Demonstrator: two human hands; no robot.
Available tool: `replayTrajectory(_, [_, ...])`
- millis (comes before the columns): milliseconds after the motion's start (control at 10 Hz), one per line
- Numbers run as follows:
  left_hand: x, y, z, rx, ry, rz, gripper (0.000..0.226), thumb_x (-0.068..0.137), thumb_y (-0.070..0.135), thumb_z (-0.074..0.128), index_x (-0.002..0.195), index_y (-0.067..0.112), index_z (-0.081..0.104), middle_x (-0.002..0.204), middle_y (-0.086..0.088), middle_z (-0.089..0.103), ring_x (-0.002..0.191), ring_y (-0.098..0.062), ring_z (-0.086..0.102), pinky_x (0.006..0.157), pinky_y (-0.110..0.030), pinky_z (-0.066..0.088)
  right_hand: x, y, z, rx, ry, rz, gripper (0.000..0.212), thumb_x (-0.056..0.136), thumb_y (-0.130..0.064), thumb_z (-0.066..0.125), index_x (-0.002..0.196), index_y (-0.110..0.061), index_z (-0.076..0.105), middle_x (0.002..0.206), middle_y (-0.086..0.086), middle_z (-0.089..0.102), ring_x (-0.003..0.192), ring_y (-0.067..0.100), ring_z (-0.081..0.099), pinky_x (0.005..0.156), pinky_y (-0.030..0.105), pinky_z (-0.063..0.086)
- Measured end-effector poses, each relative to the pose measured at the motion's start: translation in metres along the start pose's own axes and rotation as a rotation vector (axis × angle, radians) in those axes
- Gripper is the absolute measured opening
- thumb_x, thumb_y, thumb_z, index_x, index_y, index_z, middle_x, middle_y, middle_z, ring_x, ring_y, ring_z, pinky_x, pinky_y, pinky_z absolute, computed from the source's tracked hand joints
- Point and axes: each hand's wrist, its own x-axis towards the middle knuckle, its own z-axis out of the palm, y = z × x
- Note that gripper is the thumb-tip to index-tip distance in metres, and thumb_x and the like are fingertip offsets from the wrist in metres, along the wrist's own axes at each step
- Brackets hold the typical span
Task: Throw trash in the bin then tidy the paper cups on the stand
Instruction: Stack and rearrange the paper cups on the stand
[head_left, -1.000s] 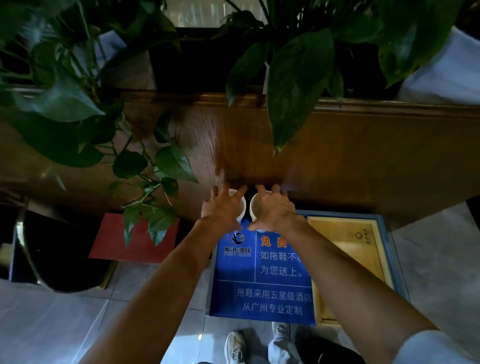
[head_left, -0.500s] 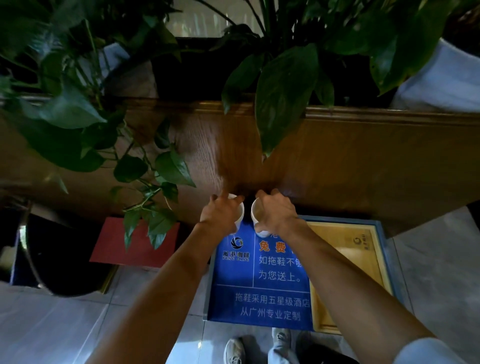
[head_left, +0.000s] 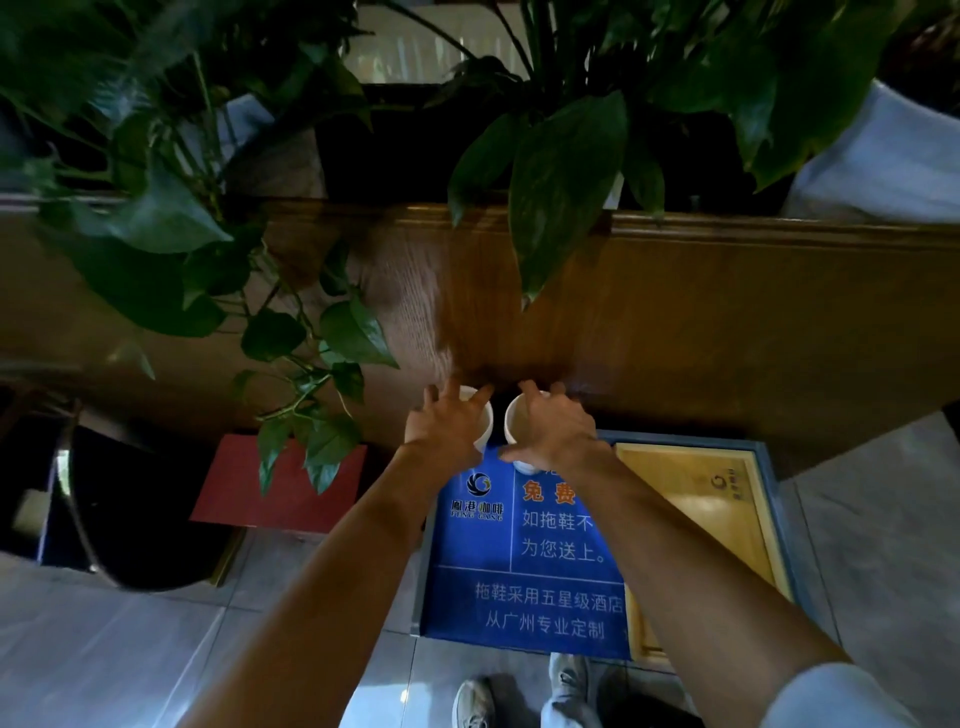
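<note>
Two white paper cups stand side by side at the far edge of the blue printed stand top (head_left: 519, 597), against a wooden wall. My left hand (head_left: 447, 428) lies over the left paper cup (head_left: 487, 422) from above, with its fingers curled around the rim. My right hand (head_left: 553, 431) grips the right paper cup (head_left: 513, 418) the same way, thumb on its near side. Part of that cup's lower wall shows below the thumb. Both cups are mostly covered by the hands, and their insides are hidden.
A wooden planter ledge (head_left: 727, 291) runs across the back, with large green leaves (head_left: 566, 176) hanging over the cups. A round black bin (head_left: 124, 499) sits on the floor at left beside a red panel (head_left: 280, 483). A light wooden tray (head_left: 701, 525) fills the stand's right part.
Both hands stay on the cups. Their fingers, curled tight half a second ago, now sit a little more spread over the rims. The view shifted slightly.
</note>
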Motion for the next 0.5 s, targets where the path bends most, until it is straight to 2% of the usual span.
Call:
replayTrajectory(100, [-0.005,-0.005,0.003,-0.004,0.022,0.013,0.099,0.071,0.045,0.079,0.147,0.040,0.014,0.155,-0.008,0.018,0.140,-0.041,0.026,0.099,-0.057,0.046,-0.007,0.001,0.000,0.009,0.005,0.003,0.115,0.057,-0.056,0.085,0.148,-0.030,0.021,0.142,0.015,0.037,0.128,0.041,0.041,0.098,0.052,0.045])
replayTrajectory(200, [-0.010,-0.009,0.005,-0.027,0.024,0.014,0.101,0.072,0.047,0.078,0.147,0.042,0.011,0.158,-0.007,0.013,0.143,-0.042,0.021,0.103,-0.060,0.042,-0.015,0.001,-0.003,-0.001,0.022,-0.002,0.115,0.058,-0.057,0.084,0.149,-0.030,0.018,0.145,0.016,0.034,0.131,0.040,0.037,0.100,0.052,0.043])
replayTrajectory(400, [-0.028,-0.013,0.004,-0.100,0.076,0.030,0.101,0.074,0.048,0.075,0.148,0.046,0.006,0.163,-0.004,0.005,0.147,-0.042,0.014,0.106,-0.060,0.037,-0.040,-0.002,-0.011,-0.001,0.048,-0.039,0.111,0.063,-0.059,0.079,0.151,-0.031,0.017,0.145,0.016,0.033,0.132,0.039,0.034,0.102,0.050,0.041])
replayTrajectory(500, [-0.046,-0.013,0.001,-0.140,0.156,0.064,0.097,0.074,0.046,0.074,0.148,0.046,0.010,0.162,-0.005,0.009,0.146,-0.041,0.017,0.105,-0.060,0.039,-0.059,-0.004,-0.013,0.011,0.091,-0.081,0.106,0.067,-0.055,0.076,0.152,-0.030,0.018,0.148,0.015,0.029,0.135,0.039,0.030,0.104,0.049,0.039])
